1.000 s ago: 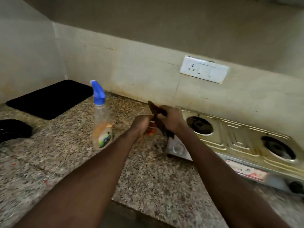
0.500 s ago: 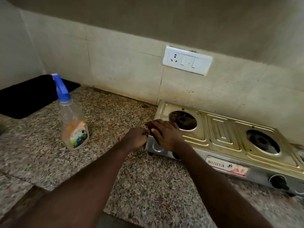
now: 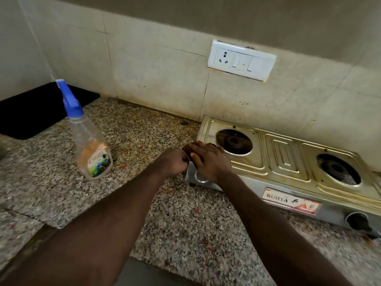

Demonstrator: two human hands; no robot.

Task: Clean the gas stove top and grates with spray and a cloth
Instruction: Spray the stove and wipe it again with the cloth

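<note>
Right hand on cloth (stove: "SURYA")

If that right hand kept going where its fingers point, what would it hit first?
Likely the tiled wall: the right hand points back-left off the stove, across the counter. Depth is hard to judge.

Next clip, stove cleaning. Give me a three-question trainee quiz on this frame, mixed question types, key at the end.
1. True or false: the spray bottle stands upright on the counter, left of the stove.
2. What does the right hand press onto the stove's left front corner? A) dark cloth B) yellow sponge C) steel brush
3. Fill in: the brand label on the stove's front reads ____.
Key: 1 true; 2 A; 3 SURYA.
</note>
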